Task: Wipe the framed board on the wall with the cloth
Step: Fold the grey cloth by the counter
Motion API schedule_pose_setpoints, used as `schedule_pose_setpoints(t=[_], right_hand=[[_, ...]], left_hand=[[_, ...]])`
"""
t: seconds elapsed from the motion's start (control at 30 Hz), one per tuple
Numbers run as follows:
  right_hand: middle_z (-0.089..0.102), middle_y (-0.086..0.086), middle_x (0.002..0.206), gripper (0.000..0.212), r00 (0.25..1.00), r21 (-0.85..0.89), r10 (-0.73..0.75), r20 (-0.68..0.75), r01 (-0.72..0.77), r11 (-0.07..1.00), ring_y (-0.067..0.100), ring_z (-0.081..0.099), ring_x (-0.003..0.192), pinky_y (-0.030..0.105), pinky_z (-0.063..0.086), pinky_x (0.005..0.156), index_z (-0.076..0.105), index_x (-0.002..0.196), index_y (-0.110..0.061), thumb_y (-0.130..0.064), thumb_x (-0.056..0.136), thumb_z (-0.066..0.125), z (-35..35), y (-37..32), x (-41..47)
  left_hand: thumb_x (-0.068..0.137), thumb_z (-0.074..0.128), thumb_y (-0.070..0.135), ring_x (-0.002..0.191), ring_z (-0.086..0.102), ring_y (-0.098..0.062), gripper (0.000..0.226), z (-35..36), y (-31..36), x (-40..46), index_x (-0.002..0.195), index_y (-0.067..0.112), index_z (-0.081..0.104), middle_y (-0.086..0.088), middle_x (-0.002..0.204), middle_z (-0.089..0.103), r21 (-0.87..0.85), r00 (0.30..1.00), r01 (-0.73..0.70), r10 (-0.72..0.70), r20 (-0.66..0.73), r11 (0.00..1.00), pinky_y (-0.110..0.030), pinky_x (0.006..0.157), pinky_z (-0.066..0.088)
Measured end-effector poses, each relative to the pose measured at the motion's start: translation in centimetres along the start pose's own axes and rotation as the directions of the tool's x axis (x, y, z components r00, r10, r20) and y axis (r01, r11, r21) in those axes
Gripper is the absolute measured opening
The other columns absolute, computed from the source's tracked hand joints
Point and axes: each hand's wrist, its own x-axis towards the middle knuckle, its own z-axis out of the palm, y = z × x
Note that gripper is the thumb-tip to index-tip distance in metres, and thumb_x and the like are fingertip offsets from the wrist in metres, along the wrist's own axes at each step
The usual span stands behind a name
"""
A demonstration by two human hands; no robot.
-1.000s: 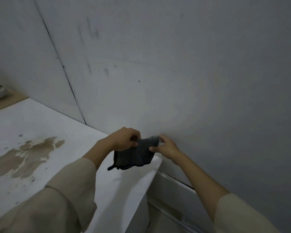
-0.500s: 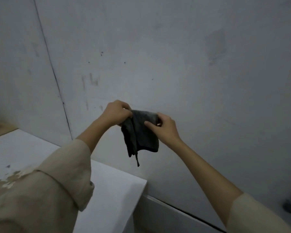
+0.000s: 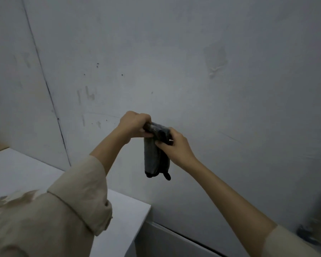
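Note:
A dark grey cloth [image 3: 153, 156] hangs folded in front of the pale wall [image 3: 193, 62], held at its top by both hands. My left hand [image 3: 134, 125] grips the top left corner with its fingers closed. My right hand [image 3: 174, 145] pinches the cloth's right side just below the top. A small loop dangles from the cloth's bottom edge. No framed board shows in this view; only bare wall with small dark specks and scuffs is visible.
A white table [image 3: 122, 210] with a brown stain [image 3: 13, 201] on its surface stands at the lower left, its corner below the cloth. A dark vertical seam [image 3: 48, 89] runs down the wall at left. A dark blurred object [image 3: 311, 232] sits at the lower right.
Both hands rose with the cloth from table height to the middle of the wall. The cloth went from spread between the hands to folded narrow and hanging down.

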Motion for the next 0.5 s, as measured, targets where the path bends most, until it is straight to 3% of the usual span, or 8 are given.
schedule_pose_setpoints(t=[0.17, 0.27, 0.33, 0.43, 0.5], right_hand=[[0.065, 0.009, 0.115, 0.029, 0.993, 0.013, 0.037, 0.109, -0.038, 0.999, 0.022, 0.060, 0.104, 0.025, 0.048, 0.084, 0.058, 0.121, -0.007, -0.006, 0.092, 0.054, 1.0, 3.3, 2.7], [0.065, 0.008, 0.113, 0.027, 0.982, 0.074, 0.053, 0.182, -0.068, 0.995, 0.019, 0.060, 0.101, 0.026, 0.048, 0.085, 0.059, 0.118, -0.008, -0.008, 0.092, 0.053, 2.3, 5.7, 4.2], [0.065, 0.006, 0.111, 0.026, 0.974, 0.132, 0.054, 0.221, -0.084, 0.988, 0.018, 0.060, 0.100, 0.027, 0.049, 0.087, 0.060, 0.117, -0.009, -0.008, 0.092, 0.053, 3.3, 7.4, 5.2], [0.063, 0.001, 0.103, 0.024, 0.963, 0.236, 0.065, 0.261, -0.128, 0.963, 0.017, 0.060, 0.100, 0.031, 0.051, 0.089, 0.061, 0.115, -0.009, -0.006, 0.092, 0.053, 5.0, 9.3, 5.7], [0.062, 0.000, 0.103, 0.025, 0.958, 0.296, 0.069, 0.278, -0.154, 0.943, 0.018, 0.060, 0.100, 0.033, 0.051, 0.091, 0.061, 0.115, -0.009, -0.005, 0.092, 0.054, 6.0, 10.1, 5.7]], left_hand=[[0.083, 0.057, 0.010, 0.072, 0.067, -0.024, 0.027, -1.1, -3.2, 1.0, 0.104, -0.007, 0.061, -0.019, 0.093, 0.061, -0.013, 0.986, 0.086, -0.083, 0.144, 0.996, -0.029, 0.070, 0.060], [0.083, 0.056, -0.004, 0.091, 0.067, -0.021, 0.029, -2.2, -6.2, 2.0, 0.111, 0.000, 0.063, -0.018, 0.105, 0.066, -0.021, 0.976, 0.074, -0.068, 0.205, 0.997, -0.024, 0.076, 0.058], [0.080, 0.062, -0.003, 0.098, 0.064, -0.018, 0.033, -2.7, -8.7, 2.8, 0.111, 0.009, 0.065, -0.012, 0.107, 0.067, 0.010, 0.986, 0.033, -0.034, 0.165, 0.999, -0.024, 0.077, 0.056], [0.070, 0.072, 0.020, 0.084, 0.056, -0.014, 0.032, -2.6, -11.8, 2.9, 0.101, 0.022, 0.069, 0.000, 0.093, 0.067, 0.103, 0.999, -0.033, 0.035, -0.012, 0.994, -0.026, 0.070, 0.044], [0.072, 0.074, 0.023, 0.084, 0.059, -0.011, 0.025, -2.1, -13.3, 2.7, 0.096, 0.023, 0.068, 0.005, 0.089, 0.068, 0.045, 0.993, -0.090, 0.093, -0.067, 0.995, -0.027, 0.072, 0.042]])
